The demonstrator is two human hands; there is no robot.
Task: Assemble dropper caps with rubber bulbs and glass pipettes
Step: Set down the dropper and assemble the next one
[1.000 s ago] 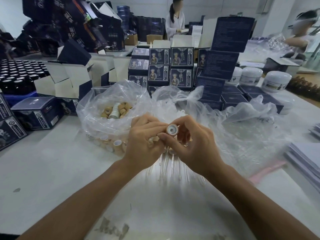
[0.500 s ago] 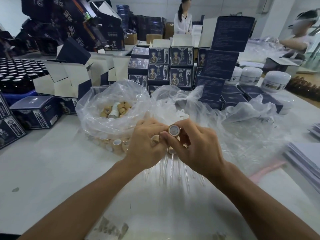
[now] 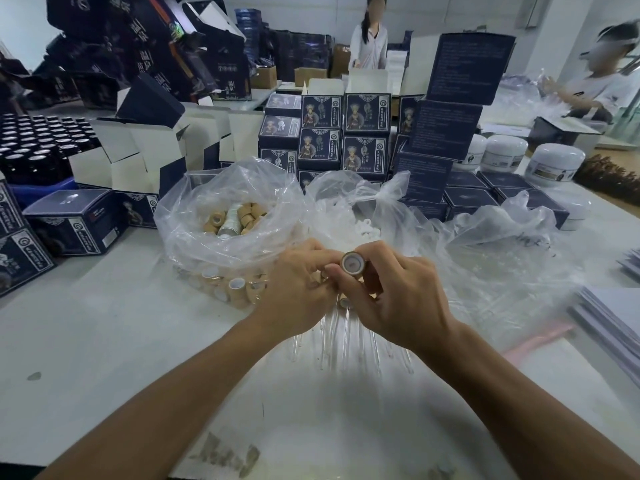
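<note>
Cap (image 3: 353, 263) under inspection: a small tan dropper collar with a white rubber insert, open end facing me, pinched in my right hand (image 3: 391, 296) between thumb and forefinger. My left hand (image 3: 296, 284) is curled close against it, fingertips at its side; what they hold I cannot tell. I judge the cap light and rigid, best held by its side wall, and the rubber soft and yielding. Glass pipettes (image 3: 341, 336) lie on the table (image 3: 104, 334) beneath my hands; thin, slippery and fragile, they want a light hold near the top. Spare caps fill the plastic bag (image 3: 225, 216) just beyond.
</note>
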